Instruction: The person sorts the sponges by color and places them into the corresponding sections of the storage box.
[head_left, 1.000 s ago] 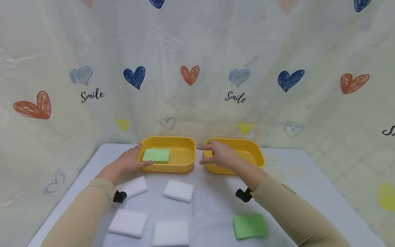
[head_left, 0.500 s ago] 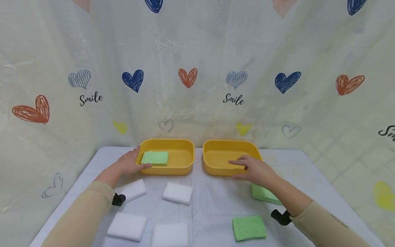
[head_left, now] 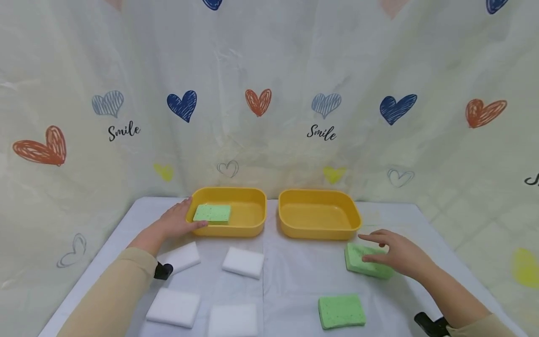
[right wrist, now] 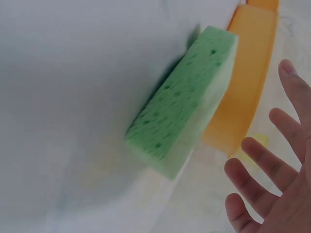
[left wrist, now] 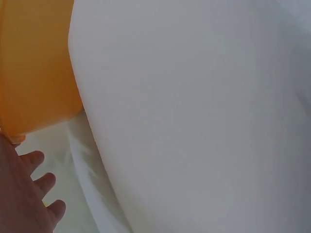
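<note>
Green sponge [head_left: 366, 268]: on the white tabletop [head_left: 290, 281], just before the right yellow tray [head_left: 317, 215]; likely light, soft; best pinched across opposite edges. Right hand [head_left: 402, 255]: above it, wide, unladen. Left hand [head_left: 173, 221]: spread against left yellow tray [head_left: 247, 213].

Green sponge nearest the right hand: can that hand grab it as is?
Likely yes: the right hand is open and close to the green sponge, with nothing visible in the way.
</note>
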Demonstrator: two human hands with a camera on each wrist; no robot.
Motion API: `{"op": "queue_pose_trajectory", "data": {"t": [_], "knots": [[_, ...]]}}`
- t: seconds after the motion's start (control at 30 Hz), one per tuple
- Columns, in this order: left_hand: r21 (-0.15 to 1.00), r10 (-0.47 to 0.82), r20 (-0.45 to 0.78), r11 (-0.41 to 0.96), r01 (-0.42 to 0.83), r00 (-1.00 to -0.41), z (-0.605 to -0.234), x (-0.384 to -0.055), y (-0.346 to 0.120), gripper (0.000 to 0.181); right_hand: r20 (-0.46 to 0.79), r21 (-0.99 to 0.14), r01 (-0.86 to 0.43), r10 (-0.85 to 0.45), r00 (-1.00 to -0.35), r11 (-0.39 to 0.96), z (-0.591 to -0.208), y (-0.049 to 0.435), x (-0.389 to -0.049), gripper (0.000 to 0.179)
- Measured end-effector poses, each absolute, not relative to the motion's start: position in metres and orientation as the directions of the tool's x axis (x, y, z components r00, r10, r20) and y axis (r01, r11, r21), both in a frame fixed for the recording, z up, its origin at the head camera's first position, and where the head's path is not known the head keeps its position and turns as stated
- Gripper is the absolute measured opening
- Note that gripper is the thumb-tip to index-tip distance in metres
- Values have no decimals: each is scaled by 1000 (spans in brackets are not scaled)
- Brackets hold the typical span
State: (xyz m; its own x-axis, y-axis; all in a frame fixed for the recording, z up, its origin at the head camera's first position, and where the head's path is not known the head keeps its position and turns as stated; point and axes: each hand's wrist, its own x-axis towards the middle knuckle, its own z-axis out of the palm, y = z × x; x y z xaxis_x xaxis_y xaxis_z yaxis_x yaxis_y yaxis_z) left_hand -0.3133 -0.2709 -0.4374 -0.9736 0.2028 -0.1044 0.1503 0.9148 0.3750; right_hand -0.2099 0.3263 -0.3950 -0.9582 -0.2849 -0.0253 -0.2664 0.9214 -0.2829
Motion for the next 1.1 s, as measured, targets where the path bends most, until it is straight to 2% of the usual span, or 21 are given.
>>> {"op": "queue_pose_trajectory", "data": {"t": [0.23,0.7,1.1], "knots": [[366,201,-97,918,152,-975,-433,-314,-269,123,-36,-305,-274,-298,-954,912,-401,350,-205,77],[361,198,-115,921,144,-973,-425,-315,-268,123,-201,-302,-205,-272,-941,931,-419,364,-212,84],[367,199,-166,921,127,-966,-432,-319,-270,126,-184,-283,-210,-268,-946,936,-425,362,-213,83]]}}
